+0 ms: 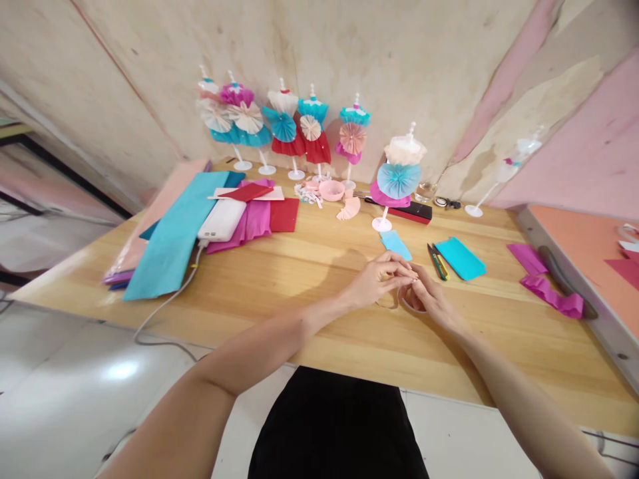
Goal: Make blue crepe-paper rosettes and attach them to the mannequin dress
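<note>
My left hand point(383, 276) and my right hand point(430, 296) meet above the front middle of the table, fingertips pinched together. Beneath my right fingers shows the rim of a ring, apparently a roll of tape point(413, 305). A thin, pale strip curls below my left fingers. What lies between the left fingertips is too small to make out. Just beyond the hands are a light blue paper piece point(396, 245), yellow-and-black thread snips point(438, 262) and a stack of turquoise paper point(460, 258). Behind them stands a small white dress form point(399, 178) dressed in cream, blue and magenta paper.
Several dressed forms point(283, 126) line the wall; a bare one point(504, 169) leans right. Crepe paper point(174, 233) and a cabled white power bank point(223, 221) lie left. A pink bowl point(332, 190) and black-red box point(412, 211) sit behind. Magenta strips point(552, 296) adjoin the orange-topped case point(584, 266).
</note>
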`<state>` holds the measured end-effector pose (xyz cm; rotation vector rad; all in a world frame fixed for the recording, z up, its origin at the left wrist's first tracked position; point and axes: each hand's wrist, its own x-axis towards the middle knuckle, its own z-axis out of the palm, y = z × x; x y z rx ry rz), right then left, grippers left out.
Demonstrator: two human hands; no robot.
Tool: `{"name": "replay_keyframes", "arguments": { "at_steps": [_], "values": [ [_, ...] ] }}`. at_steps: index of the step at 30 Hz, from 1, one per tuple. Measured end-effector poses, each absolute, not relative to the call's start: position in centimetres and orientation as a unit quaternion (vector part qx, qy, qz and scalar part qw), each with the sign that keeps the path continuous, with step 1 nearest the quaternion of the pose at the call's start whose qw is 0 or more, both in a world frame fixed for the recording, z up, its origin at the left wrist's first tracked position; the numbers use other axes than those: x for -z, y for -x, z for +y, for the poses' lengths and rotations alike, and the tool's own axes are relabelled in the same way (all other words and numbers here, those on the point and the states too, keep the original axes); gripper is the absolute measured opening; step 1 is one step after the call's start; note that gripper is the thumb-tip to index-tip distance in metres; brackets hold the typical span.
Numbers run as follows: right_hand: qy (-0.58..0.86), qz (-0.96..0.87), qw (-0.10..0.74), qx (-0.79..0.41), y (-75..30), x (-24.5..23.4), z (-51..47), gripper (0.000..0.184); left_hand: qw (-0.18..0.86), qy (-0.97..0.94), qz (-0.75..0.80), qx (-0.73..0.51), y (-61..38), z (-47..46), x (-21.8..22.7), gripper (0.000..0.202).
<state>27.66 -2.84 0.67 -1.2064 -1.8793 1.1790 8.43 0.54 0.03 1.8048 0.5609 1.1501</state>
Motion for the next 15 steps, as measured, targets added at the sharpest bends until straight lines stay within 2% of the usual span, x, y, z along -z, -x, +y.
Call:
{"name": "replay_keyframes", "arguments": {
  "at_steps": [10, 15],
  "values": [
    [0.531, -0.698, 0.321, -0.358, -28.27, 0.00, -2.18, 0.055, 0.379, -0.743, 0.275, -0.478, -8.34, 0.00, -0.38, 0.018],
    [0.534, -0.688, 0.338, -0.357, -28.31, -0.08, -2.14, 0.050, 0.404, -0.723, 0.288, -0.481, -8.53, 0.06, -0.38, 0.016]
  ]
}}
